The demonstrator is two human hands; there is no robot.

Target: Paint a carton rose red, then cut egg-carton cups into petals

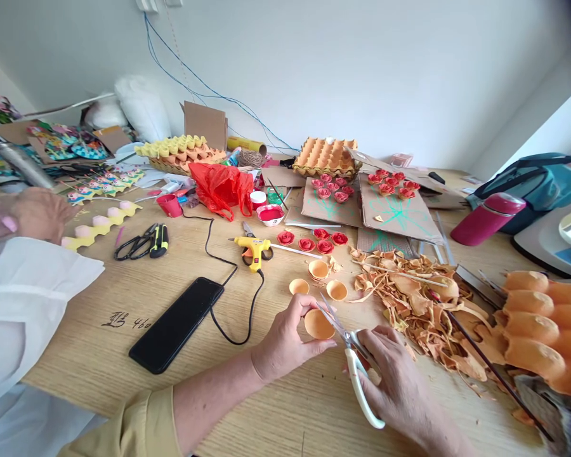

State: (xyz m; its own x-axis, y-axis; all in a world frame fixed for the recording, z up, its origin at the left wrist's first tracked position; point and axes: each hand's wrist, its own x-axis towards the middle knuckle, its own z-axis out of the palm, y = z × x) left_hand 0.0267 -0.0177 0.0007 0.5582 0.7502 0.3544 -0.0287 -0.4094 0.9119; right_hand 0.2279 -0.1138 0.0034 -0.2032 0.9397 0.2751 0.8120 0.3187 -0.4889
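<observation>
My left hand (285, 339) grips a small orange egg-carton cup (319, 324) between thumb and fingers, its round mouth facing up toward me. In my right hand (402, 374) are scissors with white handles (361, 387). Their blades stand apart at the cup's upper right rim; whether they touch the paper I cannot tell. Just beyond lie more cut cups (337, 290), one group seemingly nested. Red paper roses (321, 235) sit farther back. To the right of my hands spreads a heap of orange carton scraps (419, 304).
A yellow glue gun (253, 249) with a black cord and a black phone (176, 325) lie left of centre. Orange egg carton (533, 324) and a pink bottle (487, 219) stand right. At far left, a co-worker's hands (40, 212) are beside a yellow carton strip (102, 226).
</observation>
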